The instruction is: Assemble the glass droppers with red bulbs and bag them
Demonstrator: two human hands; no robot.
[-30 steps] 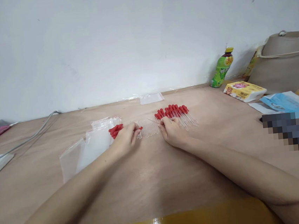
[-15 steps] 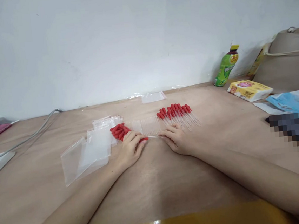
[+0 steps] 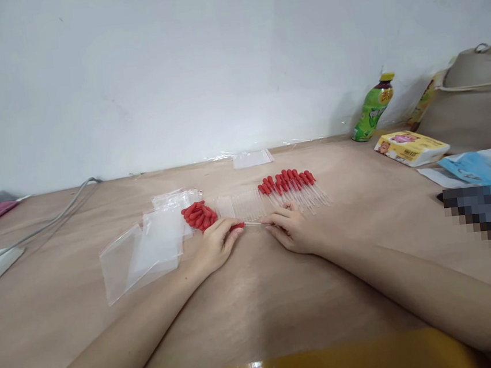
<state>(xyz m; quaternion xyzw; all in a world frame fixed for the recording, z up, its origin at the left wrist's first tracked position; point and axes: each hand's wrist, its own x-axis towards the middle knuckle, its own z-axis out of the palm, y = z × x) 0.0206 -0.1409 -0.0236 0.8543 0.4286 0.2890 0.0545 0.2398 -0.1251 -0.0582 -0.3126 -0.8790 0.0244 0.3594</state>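
My left hand (image 3: 219, 241) pinches a red rubber bulb (image 3: 237, 226). From the bulb a thin clear tube (image 3: 253, 224) runs to my right hand (image 3: 288, 227), whose fingers are closed on its other end. Just behind my left hand lies a pile of red bulbs (image 3: 198, 215). A row of clear tubes (image 3: 241, 205) lies behind the gap between my hands. Droppers with red bulbs fitted on clear tubes (image 3: 291, 185) lie side by side behind my right hand.
Clear plastic bags (image 3: 157, 239) lie left of the bulbs, and another bag (image 3: 252, 158) is near the wall. At the right are a green bottle (image 3: 372, 109), a yellow packet (image 3: 411, 148), a blue packet (image 3: 482, 167) and a grey bag (image 3: 476, 104). A cable (image 3: 64, 215) runs at left.
The bulb and tube between my hands have shifted very slightly, and my left fingers have moved a little. The grip of both hands looks the same.
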